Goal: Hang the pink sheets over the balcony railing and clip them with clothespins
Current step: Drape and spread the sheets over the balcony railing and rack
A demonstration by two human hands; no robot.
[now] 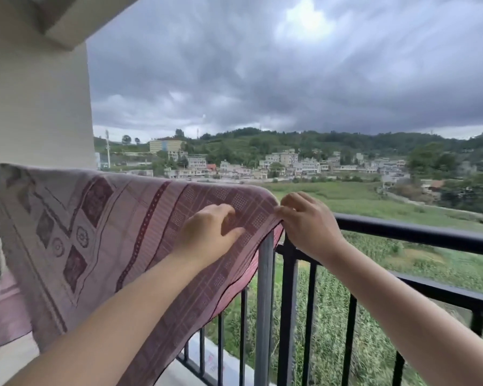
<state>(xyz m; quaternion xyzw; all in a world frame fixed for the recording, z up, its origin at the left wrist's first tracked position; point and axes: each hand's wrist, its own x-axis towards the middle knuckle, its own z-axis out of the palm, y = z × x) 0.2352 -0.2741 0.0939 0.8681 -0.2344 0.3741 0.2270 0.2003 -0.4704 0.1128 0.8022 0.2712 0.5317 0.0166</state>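
The daylight is soft and grey, brightest at a pale white patch in the heavy dark clouds high above the fingers. No hard shadows show. The wide lens bends the edges, and the green plants below the fingers are blurred.

Sheet draped over the railing, filling nine o'clock. Left hand on top of it at centre, right hand just beside at three o'clock, on the sheet's edge. Pillar behind at ten o'clock.
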